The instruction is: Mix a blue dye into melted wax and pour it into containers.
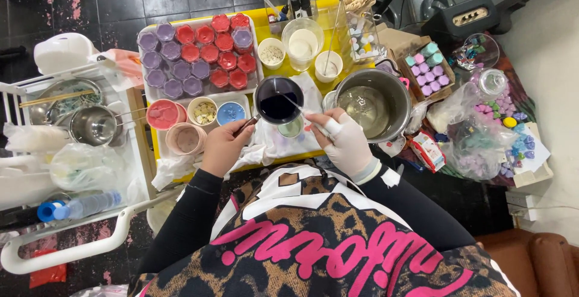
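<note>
My left hand (224, 146) grips the handle of a small metal pot (278, 100) filled with dark liquid, held above a stained white cloth (283, 137). My right hand (345, 143), in a white glove, holds a thin stick (300, 110) whose tip dips into the dark liquid. A small clear cup (292, 129) sits on the cloth just beneath the pot. Both sleeves are black.
A yellow table (268, 16) carries a white tray (199, 53) of purple and red filled cups, small bowls (164, 114), a white cup (302, 42) and a big steel pot (374, 103). A white cart (72, 128) with pans and a bottle stands left. Bags of small coloured pieces lie right.
</note>
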